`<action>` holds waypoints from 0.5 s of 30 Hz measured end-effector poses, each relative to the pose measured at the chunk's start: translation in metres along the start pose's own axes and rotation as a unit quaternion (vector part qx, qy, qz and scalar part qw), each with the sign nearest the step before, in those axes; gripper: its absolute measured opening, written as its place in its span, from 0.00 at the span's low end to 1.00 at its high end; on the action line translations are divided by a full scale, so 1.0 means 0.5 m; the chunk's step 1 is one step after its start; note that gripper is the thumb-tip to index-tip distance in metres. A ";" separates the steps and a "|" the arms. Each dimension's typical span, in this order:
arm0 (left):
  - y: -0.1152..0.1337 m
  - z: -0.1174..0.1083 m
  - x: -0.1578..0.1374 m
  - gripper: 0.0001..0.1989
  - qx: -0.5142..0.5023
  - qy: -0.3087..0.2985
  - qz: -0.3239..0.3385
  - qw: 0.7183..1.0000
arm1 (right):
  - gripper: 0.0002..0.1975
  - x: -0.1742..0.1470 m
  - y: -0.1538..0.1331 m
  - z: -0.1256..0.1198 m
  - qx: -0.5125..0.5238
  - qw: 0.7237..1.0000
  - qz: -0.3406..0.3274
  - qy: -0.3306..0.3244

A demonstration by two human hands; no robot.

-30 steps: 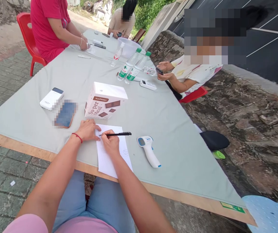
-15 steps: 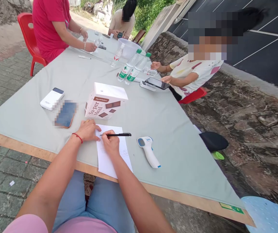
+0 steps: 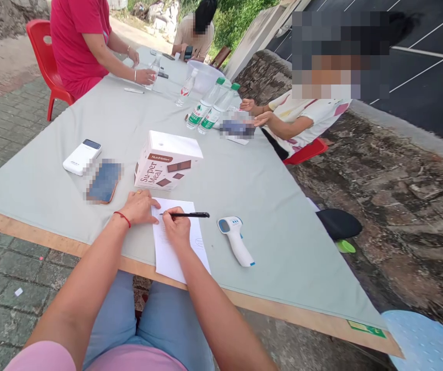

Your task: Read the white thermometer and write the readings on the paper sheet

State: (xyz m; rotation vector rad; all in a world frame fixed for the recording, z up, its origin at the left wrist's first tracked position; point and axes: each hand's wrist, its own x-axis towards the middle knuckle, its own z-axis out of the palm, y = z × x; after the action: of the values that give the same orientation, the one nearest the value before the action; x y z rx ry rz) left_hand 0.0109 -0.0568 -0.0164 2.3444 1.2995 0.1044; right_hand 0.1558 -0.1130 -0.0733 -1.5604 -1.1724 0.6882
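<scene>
My right hand (image 3: 177, 225) grips a black pen (image 3: 190, 214), its tip at the upper left of a white sheet of paper (image 3: 175, 263). Faint writing and a small drawn round mark show on the sheet. With fingers spread, my left hand (image 3: 140, 207) rests on the table, its fingertips on the paper's left edge. Just beyond the paper stands a white and brown snack box (image 3: 169, 162). Right of my right hand lies a white infrared thermometer (image 3: 236, 241). A phone (image 3: 105, 181) and a white power bank (image 3: 82, 157) lie left of the box.
Water bottles (image 3: 210, 108) and a pale plastic tub (image 3: 201, 77) stand farther back on the cloth-covered table (image 3: 283, 268). A person (image 3: 80, 46) in red stands at the left side. Another person (image 3: 302, 121) sits at the right; a third is at the far end.
My hands and the pen have barely moved. The person in red now holds a bottle more upright. At the right, the seated person's phone has tilted and shifted left.
</scene>
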 end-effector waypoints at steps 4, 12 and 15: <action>-0.001 0.000 0.000 0.24 -0.001 -0.001 0.003 1.000 | 0.07 -0.004 -0.002 0.000 -0.018 1.000 -0.023 0.011; 0.001 0.007 0.005 0.25 -0.002 -0.010 0.004 1.000 | 0.17 0.052 0.053 -0.124 -0.324 0.938 -0.107 0.051; 0.007 0.011 0.004 0.26 -0.004 -0.017 0.008 1.000 | 0.19 0.041 0.036 -0.138 -0.362 0.915 -0.165 0.060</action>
State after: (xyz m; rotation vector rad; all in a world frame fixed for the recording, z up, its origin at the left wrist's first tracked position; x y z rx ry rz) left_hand 0.0163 -0.0587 -0.0199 2.3406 1.2625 0.0731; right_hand 0.2294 -0.1206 -0.0658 -1.8894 -1.6545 -0.1008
